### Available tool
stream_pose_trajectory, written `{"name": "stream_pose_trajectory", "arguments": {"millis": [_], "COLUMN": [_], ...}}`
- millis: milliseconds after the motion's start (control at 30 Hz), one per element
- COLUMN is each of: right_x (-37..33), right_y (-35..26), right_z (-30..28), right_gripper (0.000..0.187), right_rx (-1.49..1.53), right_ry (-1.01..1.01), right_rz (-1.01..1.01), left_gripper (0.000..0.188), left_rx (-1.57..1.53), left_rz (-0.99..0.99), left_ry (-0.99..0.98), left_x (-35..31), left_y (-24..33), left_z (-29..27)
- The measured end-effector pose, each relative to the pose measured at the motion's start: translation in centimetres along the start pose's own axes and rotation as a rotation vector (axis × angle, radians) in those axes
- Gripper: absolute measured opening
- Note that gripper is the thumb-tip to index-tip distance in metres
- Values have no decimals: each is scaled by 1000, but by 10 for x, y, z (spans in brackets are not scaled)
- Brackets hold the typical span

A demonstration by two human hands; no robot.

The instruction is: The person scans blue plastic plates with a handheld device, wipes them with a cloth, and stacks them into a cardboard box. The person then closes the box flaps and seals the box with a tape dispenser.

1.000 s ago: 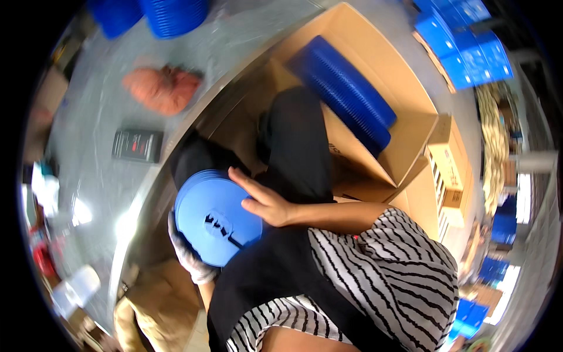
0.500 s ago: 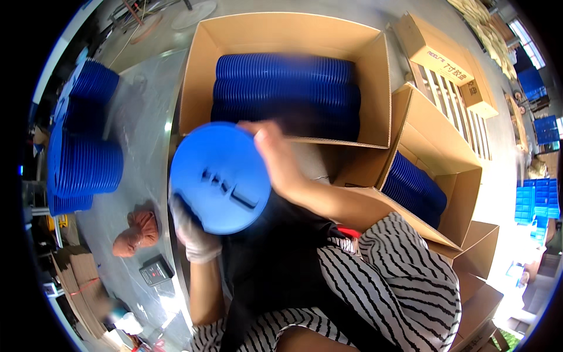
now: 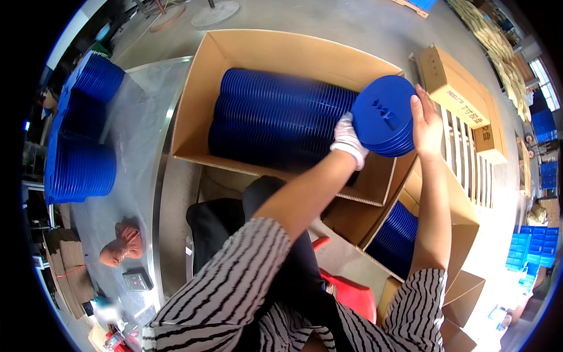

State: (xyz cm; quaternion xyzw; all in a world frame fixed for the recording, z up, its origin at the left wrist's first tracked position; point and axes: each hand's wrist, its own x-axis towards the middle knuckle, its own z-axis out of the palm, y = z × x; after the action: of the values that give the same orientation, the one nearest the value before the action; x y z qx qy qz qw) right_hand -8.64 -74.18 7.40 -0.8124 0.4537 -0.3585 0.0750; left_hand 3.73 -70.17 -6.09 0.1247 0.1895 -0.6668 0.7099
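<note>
1. Smooth grey floor (image 3: 328,20) stretches beyond an open corrugated carton (image 3: 281,51).
2. Gloved left hand (image 3: 348,141) and bare right hand (image 3: 429,126) clamp a tilted stack of round blue plastic discs (image 3: 375,130) between them, at the carton's right end.
3. Ribbed disc rows (image 3: 272,102) lie leftward of the fingers, long axes crosswise; left hand nearer.

The hands (image 3: 348,141) carried the stack of blue discs (image 3: 388,94) outward and rightward, bringing it to the right end of the open cardboard carton (image 3: 281,50).
</note>
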Motion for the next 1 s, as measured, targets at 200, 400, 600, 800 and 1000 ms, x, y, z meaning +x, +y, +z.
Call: {"name": "stream_pose_trajectory", "arguments": {"millis": [200,400,600,800,1000], "right_x": [61,114,137,141,138], "right_y": [13,92,140,162,168], "right_z": [62,128,187,233,252], "right_gripper": [41,50,50,49,46], "right_rx": [-219,-581,-667,-620,-598], "right_ry": [-273,-767,-904,-1008,-1060], "right_rz": [-71,166,4,100,125], "left_gripper": [34,41,53,55,51], "left_rx": [-62,-221,-263,-180,-210], "left_rz": [16,-132,-301,-352,-309], "left_ry": [208,365,396,560,385], "left_x": [70,93,103,119,119], "left_y": [-15,-27,-28,-24,-30], "left_z": [-38,-52,-48,-55,-77]}}
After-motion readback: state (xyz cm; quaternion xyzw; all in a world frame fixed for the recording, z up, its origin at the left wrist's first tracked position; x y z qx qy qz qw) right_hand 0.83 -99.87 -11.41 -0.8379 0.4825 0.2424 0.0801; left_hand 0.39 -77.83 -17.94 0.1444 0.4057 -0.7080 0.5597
